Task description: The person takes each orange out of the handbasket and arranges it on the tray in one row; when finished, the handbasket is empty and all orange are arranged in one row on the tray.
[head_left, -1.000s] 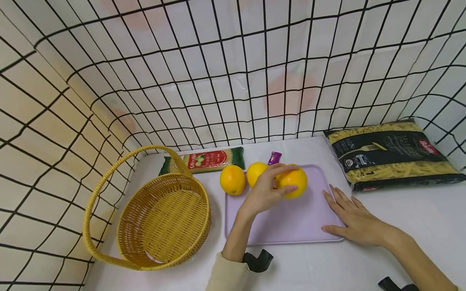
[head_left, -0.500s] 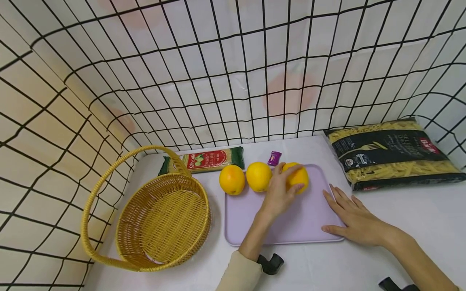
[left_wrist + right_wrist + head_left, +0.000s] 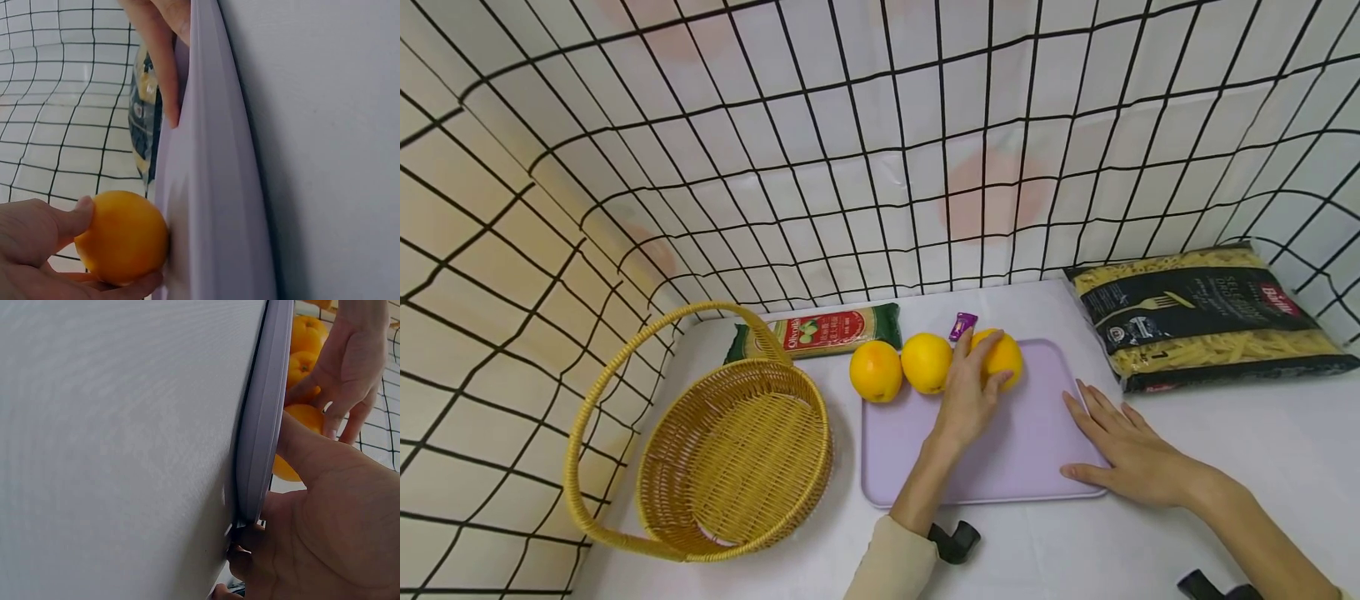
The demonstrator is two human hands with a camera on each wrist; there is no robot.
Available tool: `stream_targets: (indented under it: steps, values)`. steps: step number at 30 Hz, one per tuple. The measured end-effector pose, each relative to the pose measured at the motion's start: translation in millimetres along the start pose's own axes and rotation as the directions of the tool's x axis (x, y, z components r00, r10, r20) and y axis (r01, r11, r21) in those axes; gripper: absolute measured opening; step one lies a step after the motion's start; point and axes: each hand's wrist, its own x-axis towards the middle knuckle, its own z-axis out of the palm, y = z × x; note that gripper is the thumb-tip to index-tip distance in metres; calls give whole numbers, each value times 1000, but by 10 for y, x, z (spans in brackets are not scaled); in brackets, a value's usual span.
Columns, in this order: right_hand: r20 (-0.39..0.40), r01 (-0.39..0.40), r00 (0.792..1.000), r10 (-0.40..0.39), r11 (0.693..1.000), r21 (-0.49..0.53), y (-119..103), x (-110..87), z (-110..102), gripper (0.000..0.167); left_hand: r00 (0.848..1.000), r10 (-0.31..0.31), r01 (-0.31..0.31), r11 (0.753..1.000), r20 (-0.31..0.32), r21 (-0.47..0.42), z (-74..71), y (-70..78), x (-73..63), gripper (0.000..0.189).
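Observation:
In the head view, three oranges line the back of a lilac tray (image 3: 1030, 454). My left hand (image 3: 964, 404) grips the right-hand orange (image 3: 1006, 367), thumb and fingers around its side. Close to its left are the middle orange (image 3: 927, 364) and the left orange (image 3: 876, 372). The left wrist view has the held orange (image 3: 123, 237) between thumb and fingers, beside the tray surface. At the tray's right edge rests my right hand (image 3: 1131, 454), fingers extended and thumb at the front corner. Seen from the right wrist, its thumb (image 3: 309, 447) lies over the tray rim.
A wicker basket (image 3: 745, 467) with a tall handle stands left of the tray. Behind lie a green-red noodle packet (image 3: 838, 329) and a small purple wrapped packet (image 3: 962, 325). A large pasta bag (image 3: 1202, 321) sits back right. Black wire grid (image 3: 850, 150) encloses the table's back and sides.
My left hand has brought its orange down and back onto the tray's rear, then slid it slightly left toward the middle orange. The right hand has stayed at the tray edge.

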Motion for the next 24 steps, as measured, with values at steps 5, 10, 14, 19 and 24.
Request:
stream_targets:
  steps: [5,10,14,19,24]
  values:
    - [-34,31,999,-32,999,-28,82,2,74,98,1000,3,-3,1000,-29,5,24,-14,-4,47]
    - [-51,38,998,-40,999,-36,74,-4,75,97,998,-10,11,1000,-65,11,53,-23,-14,48]
    - [-12,11,1000,-11,1000,7,-11,-5,5,98,996,-6,5,1000,-94,-12,68,-31,-17,47]
    - [25,-11,1000,10,1000,29,-70,-6,-47,99,992,21,-23,999,-126,-21,87,-36,-15,47]
    - [-24,25,999,-26,1000,-16,-19,-23,1,97,990,24,-23,1000,-139,5,92,-17,-17,48]
